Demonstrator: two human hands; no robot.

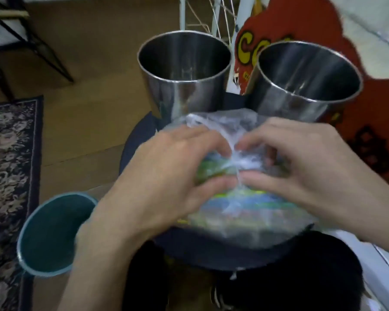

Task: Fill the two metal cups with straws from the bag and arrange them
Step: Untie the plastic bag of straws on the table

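Observation:
Two shiny metal cups stand side by side at the back of a small dark round stool [142,135]: the left cup [184,75] and the right cup [305,81], both with nothing inside. In front of them lies a clear plastic bag [240,203] packed with coloured straws. My left hand [162,182] and my right hand [305,167] meet over the bag's gathered top, each pinching the crumpled plastic between thumb and fingers. The picture is blurred by motion.
A teal bucket [47,234] stands on the floor at the lower left beside a patterned rug [7,164]. A red sign with yellow letters [245,48] and a white wire rack [211,14] are behind the cups. A black frame [32,41] stands at the far left.

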